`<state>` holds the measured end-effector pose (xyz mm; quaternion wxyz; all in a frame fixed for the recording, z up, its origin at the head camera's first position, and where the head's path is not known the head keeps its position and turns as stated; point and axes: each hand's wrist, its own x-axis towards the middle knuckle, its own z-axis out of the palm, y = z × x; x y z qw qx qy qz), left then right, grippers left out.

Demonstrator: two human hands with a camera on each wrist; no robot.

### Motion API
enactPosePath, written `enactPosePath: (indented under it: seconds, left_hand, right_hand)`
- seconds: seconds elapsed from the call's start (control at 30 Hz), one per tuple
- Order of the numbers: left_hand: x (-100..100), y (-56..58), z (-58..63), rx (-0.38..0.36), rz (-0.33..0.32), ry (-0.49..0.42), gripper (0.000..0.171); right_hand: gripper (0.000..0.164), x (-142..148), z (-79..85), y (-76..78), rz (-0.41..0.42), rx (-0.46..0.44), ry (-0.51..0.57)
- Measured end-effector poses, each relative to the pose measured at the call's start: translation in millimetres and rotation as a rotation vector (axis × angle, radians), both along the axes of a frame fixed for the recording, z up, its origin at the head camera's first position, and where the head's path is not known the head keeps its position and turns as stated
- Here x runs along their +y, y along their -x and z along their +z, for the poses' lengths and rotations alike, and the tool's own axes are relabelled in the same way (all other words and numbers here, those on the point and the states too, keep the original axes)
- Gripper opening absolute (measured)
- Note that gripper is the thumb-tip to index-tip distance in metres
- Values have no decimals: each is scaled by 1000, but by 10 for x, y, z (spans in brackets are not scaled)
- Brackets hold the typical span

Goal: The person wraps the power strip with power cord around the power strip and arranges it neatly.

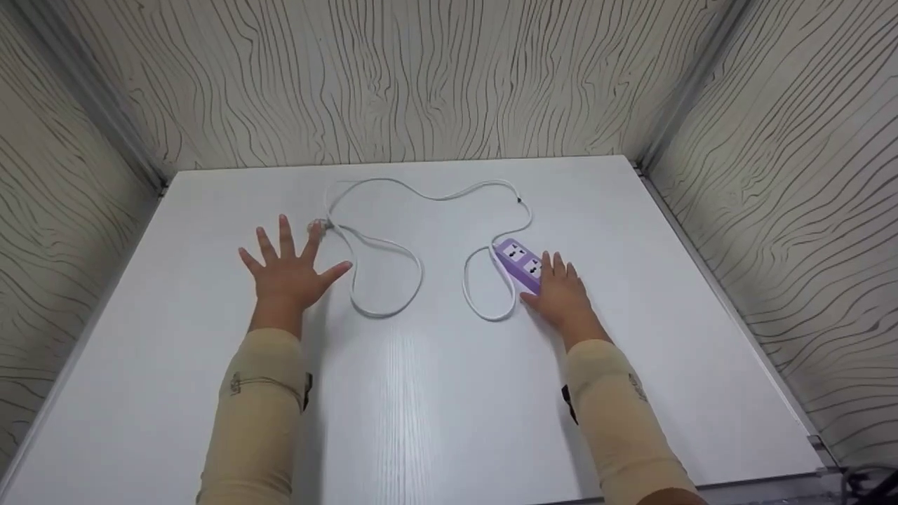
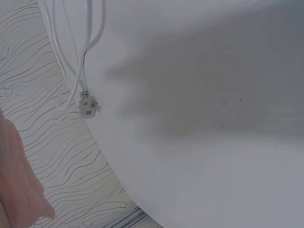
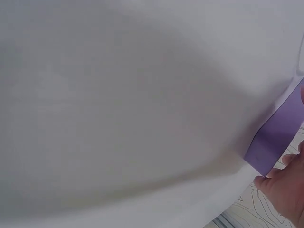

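Note:
With fingers and thumb spread wide, my left hand (image 1: 286,280) is over the left side of the table, its index fingertip overlapping the cord's plug in the head view. The pale three-pin plug (image 2: 87,107) shows in the left wrist view. A purple power strip (image 1: 518,270) with white socket faces lies slanted right of centre. My right hand (image 1: 561,294) is at its near end, fingers extended along the right side and thumb by the near left corner. In the right wrist view the strip's purple side (image 3: 275,137) shows beside the thumb (image 3: 260,182).
The strip's white cord (image 1: 421,195) runs across the back of the white table (image 1: 435,393) and falls into two loose loops. Wood-patterned panels (image 1: 393,84) enclose the back and sides. Dark cables (image 1: 870,480) sit at the lower right corner.

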<state>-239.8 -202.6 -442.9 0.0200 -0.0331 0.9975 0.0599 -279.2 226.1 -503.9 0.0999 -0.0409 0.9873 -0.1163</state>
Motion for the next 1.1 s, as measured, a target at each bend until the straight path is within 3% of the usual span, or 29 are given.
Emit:
enactPosePath:
  seconds: [0.43, 0.63, 0.8, 1.1]
  left_hand:
    - [38, -7, 23, 13, 1, -5, 96]
    - [40, -30, 35, 16, 4, -3, 95]
    - [65, -34, 30, 14, 2, -13, 95]
    - [123, -27, -33, 14, -30, 40, 96]
  right_hand:
    - [77, -72, -69, 16, -19, 74, -129]
    - [76, -102, -47, 51, -63, 84, -69]
    - [72, -102, 29, 67, -65, 111, -43]
    - [64, -116, 269, 85, 2, 242, -51]
